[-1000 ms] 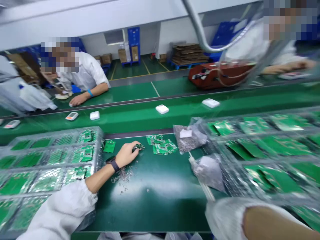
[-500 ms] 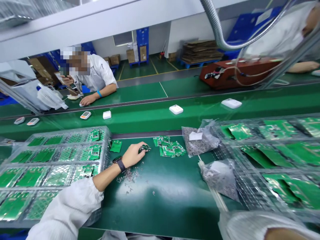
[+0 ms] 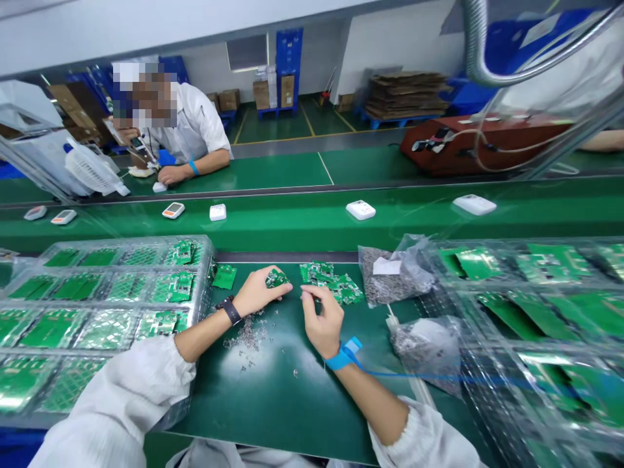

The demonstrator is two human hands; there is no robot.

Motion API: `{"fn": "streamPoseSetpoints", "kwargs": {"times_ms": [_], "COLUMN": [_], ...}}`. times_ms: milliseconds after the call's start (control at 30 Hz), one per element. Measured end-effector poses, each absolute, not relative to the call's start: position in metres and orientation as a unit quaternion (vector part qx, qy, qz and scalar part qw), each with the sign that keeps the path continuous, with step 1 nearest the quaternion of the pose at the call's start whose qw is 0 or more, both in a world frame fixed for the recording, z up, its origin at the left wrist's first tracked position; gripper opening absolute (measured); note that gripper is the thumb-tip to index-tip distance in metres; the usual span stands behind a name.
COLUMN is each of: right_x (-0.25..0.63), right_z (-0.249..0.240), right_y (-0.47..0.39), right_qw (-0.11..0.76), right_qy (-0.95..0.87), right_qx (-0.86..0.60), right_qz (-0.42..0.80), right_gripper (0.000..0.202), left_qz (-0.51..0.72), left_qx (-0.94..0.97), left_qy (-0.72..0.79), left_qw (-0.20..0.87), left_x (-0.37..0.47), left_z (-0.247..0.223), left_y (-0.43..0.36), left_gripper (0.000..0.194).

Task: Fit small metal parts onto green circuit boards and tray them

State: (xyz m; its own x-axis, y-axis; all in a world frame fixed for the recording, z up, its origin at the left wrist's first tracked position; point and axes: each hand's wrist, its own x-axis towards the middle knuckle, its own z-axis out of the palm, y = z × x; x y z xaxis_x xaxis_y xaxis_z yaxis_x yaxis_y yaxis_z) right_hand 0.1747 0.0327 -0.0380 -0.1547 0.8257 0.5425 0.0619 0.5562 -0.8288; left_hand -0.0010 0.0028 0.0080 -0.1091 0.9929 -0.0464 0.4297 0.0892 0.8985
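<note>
My left hand (image 3: 258, 291) grips a small green circuit board (image 3: 277, 278) above the dark green mat (image 3: 292, 416). Just to its right is my right hand (image 3: 324, 316), thumb and forefinger pinched together near the board; whatever they hold is too small to name. Small metal parts (image 3: 249, 336) lie scattered on the mat below my left hand. Behind my right hand is a loose pile of circuit boards (image 3: 345, 288). A single green board (image 3: 225, 277) rests left of my left hand.
Trays of green boards stand left (image 3: 104, 329) and right (image 3: 546, 286). Two plastic bags of small parts (image 3: 392, 276) lie by the right tray. White devices (image 3: 361, 209) sit on the green conveyor (image 3: 287, 227). A person in white (image 3: 199, 120) works across from me.
My right hand has come in from the lower right, up beside my left hand. The board in my left hand now shows its face more. The view has shifted slightly.
</note>
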Motion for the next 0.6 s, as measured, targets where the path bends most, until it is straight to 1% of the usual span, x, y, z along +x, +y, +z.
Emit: {"fn": "streamPoseSetpoints", "kwargs": {"times_ms": [200, 367, 500, 600], "right_x": [0.172, 0.173, 0.171, 0.171], "right_z": [-0.047, -0.049, -0.052, -0.048], "right_y": [0.038, 0.039, 0.037, 0.042], "right_qw": [0.531, 0.490, 0.481, 0.490], "right_qy": [-0.657, -0.663, -0.672, -0.675], "right_qx": [-0.367, -0.364, -0.358, -0.355], "right_qz": [0.390, 0.434, 0.436, 0.422], "right_gripper": [0.020, 0.024, 0.023, 0.022], "left_qz": [0.380, 0.366, 0.394, 0.412], "left_qx": [0.561, 0.560, 0.549, 0.540], "left_qy": [0.643, 0.653, 0.649, 0.649], "left_qw": [0.357, 0.355, 0.350, 0.343], "left_x": [0.002, 0.005, 0.005, 0.004], "left_z": [0.010, 0.012, 0.011, 0.009], "left_y": [0.002, 0.001, 0.003, 0.003], "left_gripper": [0.020, 0.018, 0.017, 0.021]}}
